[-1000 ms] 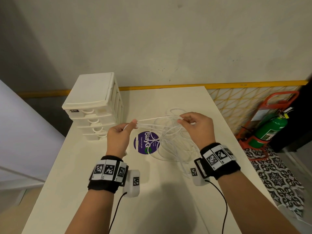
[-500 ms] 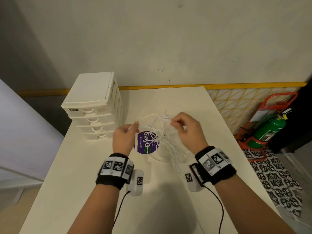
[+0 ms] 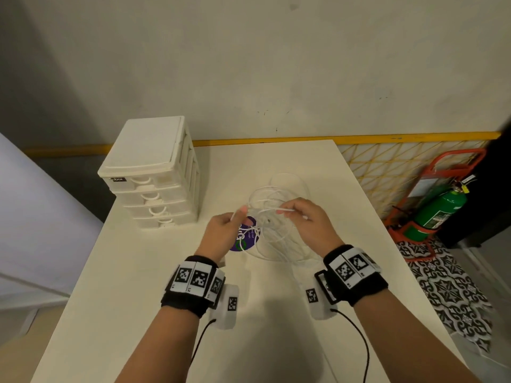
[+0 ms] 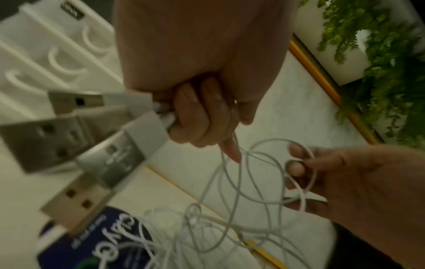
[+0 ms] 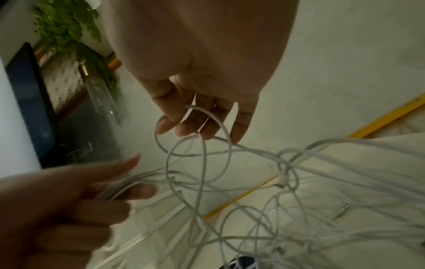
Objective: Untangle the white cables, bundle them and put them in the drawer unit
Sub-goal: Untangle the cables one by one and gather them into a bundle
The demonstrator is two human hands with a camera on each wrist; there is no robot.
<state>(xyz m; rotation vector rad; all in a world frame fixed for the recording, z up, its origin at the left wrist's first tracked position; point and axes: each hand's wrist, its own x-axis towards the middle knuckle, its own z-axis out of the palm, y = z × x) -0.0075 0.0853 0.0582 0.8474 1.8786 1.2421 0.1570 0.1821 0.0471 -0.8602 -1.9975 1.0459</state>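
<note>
Both hands work the white cables [image 3: 272,217] apart above the table [image 3: 138,299].

The left hand [image 3: 221,233] is closed in a fist round a bunch of cable ends, so the plugs [image 4: 98,156] stick out together behind it, probably to keep the sorted ends from slipping back into the knot. The right hand [image 3: 305,219] pinches a single loop between thumb and curled fingertips [image 5: 184,127], likely to draw that strand clear. The rest of the tangle hangs from both hands onto the table over a purple sticker [image 3: 244,239]. The drawer unit [image 3: 150,175] stands far left, all its drawers closed, within easy reach for later.
</note>
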